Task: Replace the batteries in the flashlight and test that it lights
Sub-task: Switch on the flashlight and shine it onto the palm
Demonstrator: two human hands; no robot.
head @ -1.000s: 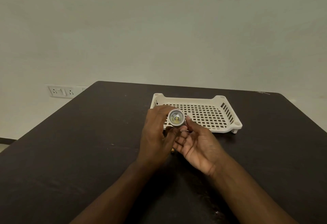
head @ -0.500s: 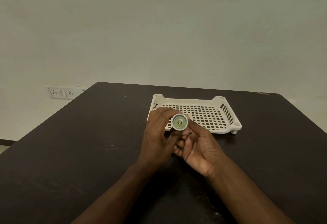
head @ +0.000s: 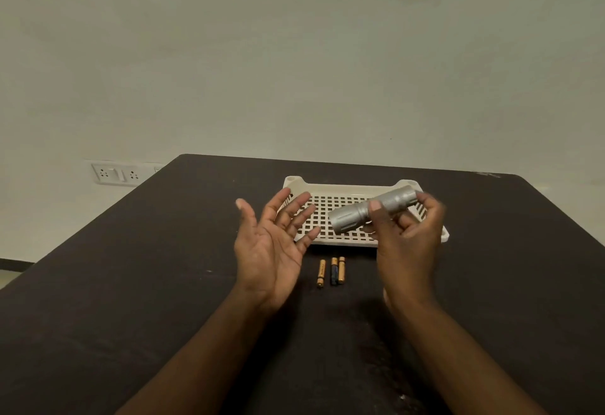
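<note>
A silver flashlight (head: 357, 214) lies sideways in my right hand (head: 406, 237), above the white tray, its head pointing left and down toward my left palm. The thumb and fingers wrap its ribbed body and tail. My left hand (head: 271, 244) is raised beside it, palm up and facing the flashlight's head, fingers spread, holding nothing. Three small batteries (head: 331, 271) lie on the dark table between my wrists, one gold apart on the left and two side by side. I cannot tell whether the lamp is lit.
A white perforated plastic tray (head: 330, 188) sits on the dark table (head: 163, 283) behind my hands, with nothing visible in it. A wall socket plate (head: 116, 173) is on the pale wall at the left. The table's far edge runs just behind the tray.
Both hands held the flashlight together with its lens facing me. Now the left hand has let go and opened, the right hand has turned the flashlight sideways, and the batteries have come into view.
</note>
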